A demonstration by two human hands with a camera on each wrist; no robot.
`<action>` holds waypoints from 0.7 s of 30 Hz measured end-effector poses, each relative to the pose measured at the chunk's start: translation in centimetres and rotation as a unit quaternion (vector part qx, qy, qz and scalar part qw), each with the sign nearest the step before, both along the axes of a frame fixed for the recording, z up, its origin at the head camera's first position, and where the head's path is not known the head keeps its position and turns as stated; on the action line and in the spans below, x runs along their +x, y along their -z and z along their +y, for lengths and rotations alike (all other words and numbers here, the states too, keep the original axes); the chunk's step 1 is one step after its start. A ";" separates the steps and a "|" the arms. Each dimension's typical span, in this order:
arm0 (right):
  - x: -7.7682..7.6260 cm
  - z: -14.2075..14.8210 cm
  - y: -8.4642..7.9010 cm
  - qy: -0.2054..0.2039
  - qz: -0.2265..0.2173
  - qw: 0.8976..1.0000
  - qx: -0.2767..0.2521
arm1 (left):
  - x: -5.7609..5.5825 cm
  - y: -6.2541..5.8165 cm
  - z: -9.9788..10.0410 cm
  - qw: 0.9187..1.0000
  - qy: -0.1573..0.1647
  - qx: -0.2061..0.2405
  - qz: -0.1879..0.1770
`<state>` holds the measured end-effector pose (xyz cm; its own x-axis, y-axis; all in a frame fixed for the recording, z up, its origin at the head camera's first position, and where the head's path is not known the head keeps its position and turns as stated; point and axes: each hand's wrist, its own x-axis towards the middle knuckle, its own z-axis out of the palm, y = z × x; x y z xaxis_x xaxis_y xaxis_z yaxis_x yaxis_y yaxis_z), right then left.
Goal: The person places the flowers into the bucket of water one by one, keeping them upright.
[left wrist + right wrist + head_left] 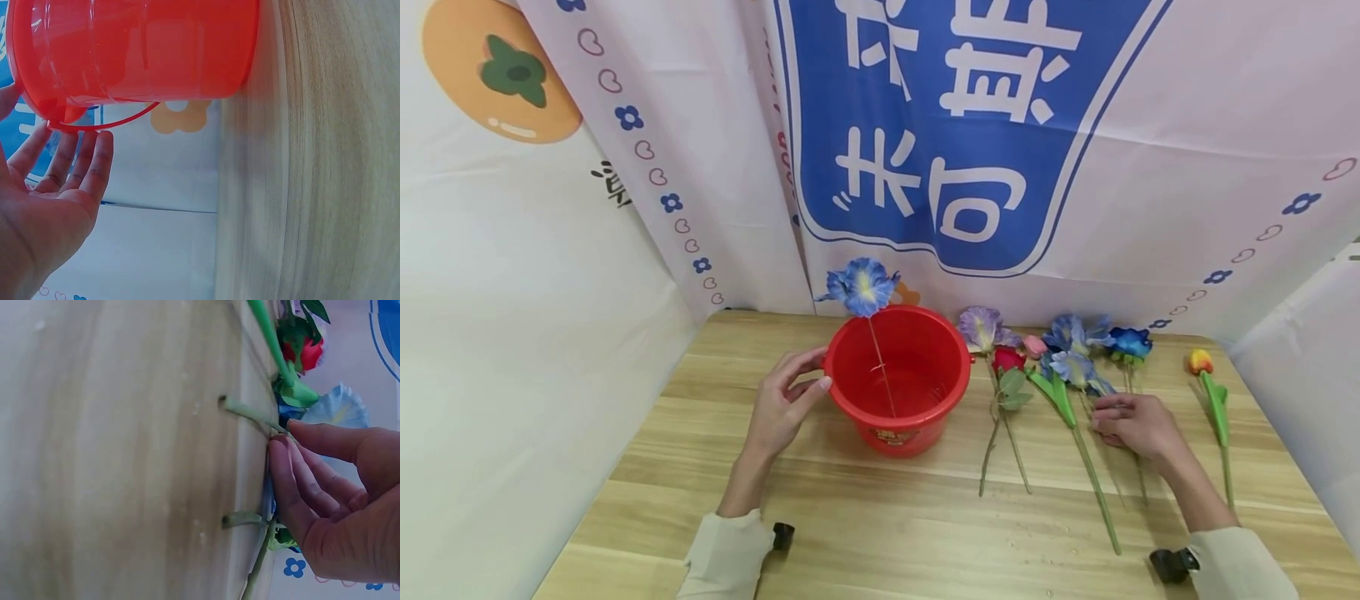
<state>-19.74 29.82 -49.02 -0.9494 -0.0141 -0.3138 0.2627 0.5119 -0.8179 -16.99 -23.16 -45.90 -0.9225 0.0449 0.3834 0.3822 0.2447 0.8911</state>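
Observation:
A red plastic bucket stands on the table, with one artificial blue iris leaning inside it, its bloom above the back rim. My left hand holds the bucket at the left of its rim, thumb in front and fingers by the thin handle. Over on the right, my right hand pinches the stem of a light blue iris between thumb and fingertips. That stem's cut end points toward the right wrist camera, and the bloom is partly hidden by the thumb.
Right of the bucket lie a purple flower, a red rose, a pink tulip and a dark blue rose. A yellow-red tulip lies near the table's right edge. Printed cloth hangs behind.

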 end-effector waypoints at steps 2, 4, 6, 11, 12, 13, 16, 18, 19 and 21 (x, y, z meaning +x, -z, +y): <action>0.0 -0.1 0.2 0.004 -0.002 1.000 -0.003 | 0.0 0.0 0.0 1.000 0.000 -0.001 0.001; -0.1 -0.2 0.3 0.009 -0.006 1.000 -0.009 | 0.0 0.0 0.0 1.000 0.000 -0.002 0.002; 0.0 -0.2 0.2 0.016 -0.011 1.000 -0.017 | 0.0 0.1 0.0 1.000 0.001 -0.002 0.003; 0.1 -0.2 -0.5 0.016 -0.013 0.999 -0.038 | 0.0 -0.1 0.0 1.000 0.003 0.002 0.005; 0.2 -0.2 -0.6 0.014 -0.012 0.999 -0.042 | 0.0 -0.1 0.0 1.000 0.003 0.002 0.005; 0.3 -0.1 -0.7 0.009 -0.008 0.999 -0.044 | 0.0 -0.1 0.0 1.000 0.004 0.002 0.005; 0.6 -0.1 -1.0 0.001 0.002 0.999 -0.049 | 0.0 -0.1 0.0 1.000 0.004 0.001 0.004; 0.9 0.0 -1.1 -0.001 0.009 0.999 -0.052 | 0.0 -0.1 0.0 1.000 0.004 0.000 0.004; 1.0 0.0 -1.2 -0.002 0.013 0.998 -0.054 | 0.0 -0.1 0.0 1.000 0.003 -0.001 0.003; 1.3 0.1 -1.4 0.001 0.020 0.998 -0.058 | 0.0 -0.1 0.0 1.000 0.003 -0.002 0.002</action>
